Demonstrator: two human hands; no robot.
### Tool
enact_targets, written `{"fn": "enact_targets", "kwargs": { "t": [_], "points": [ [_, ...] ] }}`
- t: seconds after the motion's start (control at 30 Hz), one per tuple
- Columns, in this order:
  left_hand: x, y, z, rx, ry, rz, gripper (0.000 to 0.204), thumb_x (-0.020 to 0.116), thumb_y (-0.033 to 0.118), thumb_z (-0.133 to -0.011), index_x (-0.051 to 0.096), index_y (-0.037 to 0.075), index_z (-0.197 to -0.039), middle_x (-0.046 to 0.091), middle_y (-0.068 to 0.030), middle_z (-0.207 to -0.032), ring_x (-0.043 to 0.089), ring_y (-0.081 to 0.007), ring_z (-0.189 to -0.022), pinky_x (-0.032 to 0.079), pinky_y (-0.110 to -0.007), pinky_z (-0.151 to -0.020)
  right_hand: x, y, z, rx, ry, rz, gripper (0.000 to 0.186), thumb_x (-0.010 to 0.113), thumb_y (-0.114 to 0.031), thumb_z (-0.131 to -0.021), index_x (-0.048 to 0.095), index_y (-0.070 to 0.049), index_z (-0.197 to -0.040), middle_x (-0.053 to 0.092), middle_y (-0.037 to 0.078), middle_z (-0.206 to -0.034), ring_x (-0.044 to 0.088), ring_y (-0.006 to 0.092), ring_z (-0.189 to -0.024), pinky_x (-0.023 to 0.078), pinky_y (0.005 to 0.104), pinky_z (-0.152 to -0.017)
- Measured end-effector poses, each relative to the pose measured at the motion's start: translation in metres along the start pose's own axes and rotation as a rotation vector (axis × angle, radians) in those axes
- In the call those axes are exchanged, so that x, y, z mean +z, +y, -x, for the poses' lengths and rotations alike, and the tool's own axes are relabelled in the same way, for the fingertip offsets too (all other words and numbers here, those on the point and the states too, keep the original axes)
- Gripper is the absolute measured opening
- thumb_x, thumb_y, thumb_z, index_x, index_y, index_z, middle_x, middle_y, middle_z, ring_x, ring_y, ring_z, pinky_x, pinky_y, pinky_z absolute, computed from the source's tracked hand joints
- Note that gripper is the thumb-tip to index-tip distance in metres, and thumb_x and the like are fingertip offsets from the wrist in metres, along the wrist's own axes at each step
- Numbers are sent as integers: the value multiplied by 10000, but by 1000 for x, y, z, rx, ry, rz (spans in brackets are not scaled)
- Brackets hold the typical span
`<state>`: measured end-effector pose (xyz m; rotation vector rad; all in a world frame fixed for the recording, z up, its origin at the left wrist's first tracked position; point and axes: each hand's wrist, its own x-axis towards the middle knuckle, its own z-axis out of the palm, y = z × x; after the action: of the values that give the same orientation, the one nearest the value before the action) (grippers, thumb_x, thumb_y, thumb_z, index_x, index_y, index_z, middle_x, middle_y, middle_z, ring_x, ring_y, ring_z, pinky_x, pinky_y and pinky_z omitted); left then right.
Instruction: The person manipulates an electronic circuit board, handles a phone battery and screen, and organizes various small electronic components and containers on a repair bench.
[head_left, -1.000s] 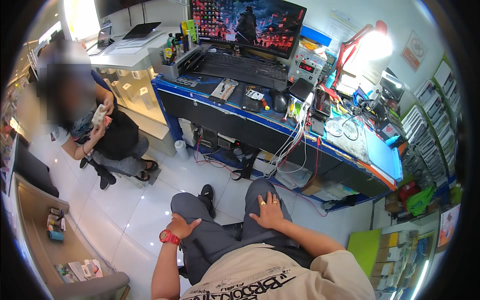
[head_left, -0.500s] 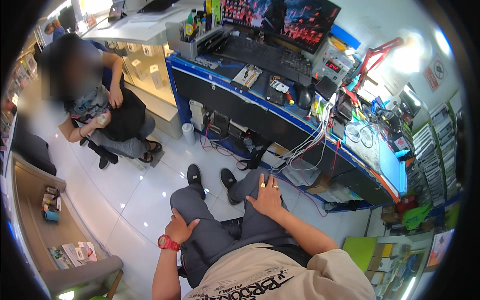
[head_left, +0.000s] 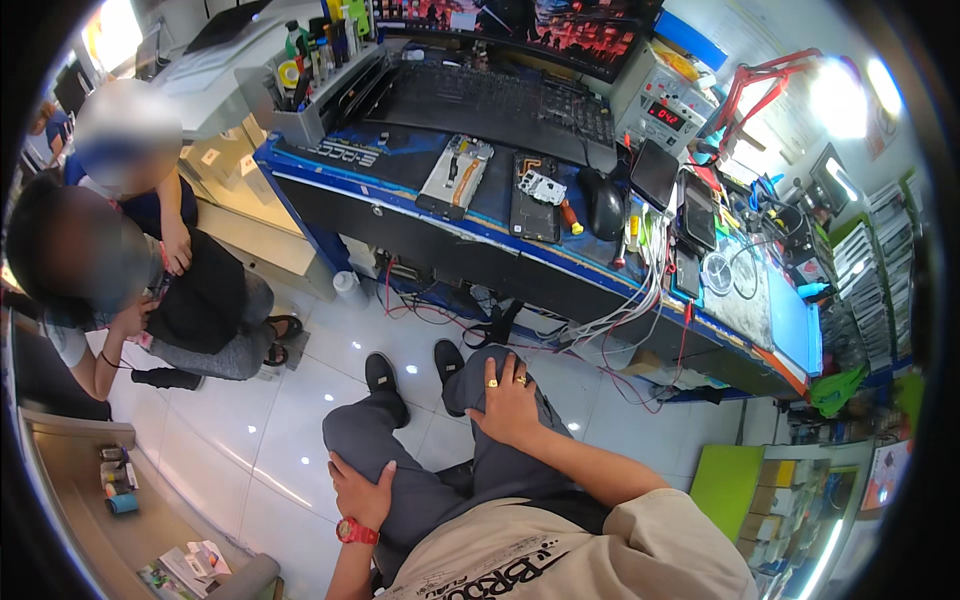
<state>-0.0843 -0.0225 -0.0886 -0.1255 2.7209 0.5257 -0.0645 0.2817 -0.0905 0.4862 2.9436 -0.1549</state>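
My left hand (head_left: 362, 492) lies flat on my left thigh with the fingers apart, and a red watch (head_left: 357, 531) is on that wrist. On my right knee rests my right hand (head_left: 508, 408), fingers spread, two of them wearing gold-coloured rings. Neither hand holds anything; both touch only the grey trousers (head_left: 440, 440). Ahead, beyond reach of where the hands lie, a blue-edged workbench (head_left: 345, 212) carries an opened phone (head_left: 455, 178) with an orange ribbon, another taken-apart phone (head_left: 536, 212), a small orange-handled screwdriver (head_left: 571, 218) and a black mouse (head_left: 604, 205).
Behind the phones stand a keyboard (head_left: 480, 105) and a monitor (head_left: 530, 35). A power supply (head_left: 662, 105), a red-armed lamp (head_left: 760, 75) and tangled white cables (head_left: 650, 262) crowd the bench's right. Two people sit close together at left. A white bottle (head_left: 350, 289) stands on the floor.
My view has turned and come closer to the bench, so the bench looks larger. The people at left have shifted, with one leaning forward. Both my hands stay on my legs.
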Motion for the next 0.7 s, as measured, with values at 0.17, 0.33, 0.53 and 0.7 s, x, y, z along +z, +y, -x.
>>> {"fn": "enact_targets", "kwargs": {
  "t": [0.17, 0.33, 0.53, 0.7],
  "points": [
    [-8, 16, -15, -29, 13, 10, 1166, 758, 575, -836, 137, -91, -1564, 273, -391, -1556, 420, -563, -1363, 443, -562, -1087, 3, 7, -12, 52, -16, -46, 1039, 792, -531, -786, 324, 8, -1541, 319, 356, -1539, 400, 538, -1359, 463, 649, -960],
    [11, -4, 6, 308, 144, -157, 1092, 761, 549, -838, 245, -110, -1540, 230, -390, -1583, 250, -565, -1467, 303, -565, -1195, 3, 20, 9, 42, 11, -139, 1030, 789, -534, -795, 336, 17, -1538, 316, 359, -1537, 402, 539, -1361, 442, 633, -1013],
    [-2, 11, 7, 599, 55, -289, 912, 709, 611, -837, 474, 20, -1491, 251, -364, -1592, 172, -549, -1503, 214, -662, -1184, 1, 37, 24, 60, 22, -204, 982, 781, -512, -811, 356, 18, -1519, 329, 352, -1523, 404, 530, -1368, 431, 612, -1041],
    [-16, 14, -16, 854, -29, -295, 683, 713, 582, -842, 676, 107, -1332, 382, -264, -1574, 247, -489, -1503, 206, -639, -1195, 2, 44, 19, 97, 22, -183, 974, 782, -514, -810, 364, 19, -1511, 335, 349, -1517, 407, 527, -1368, 438, 604, -1039]
  ]
}}
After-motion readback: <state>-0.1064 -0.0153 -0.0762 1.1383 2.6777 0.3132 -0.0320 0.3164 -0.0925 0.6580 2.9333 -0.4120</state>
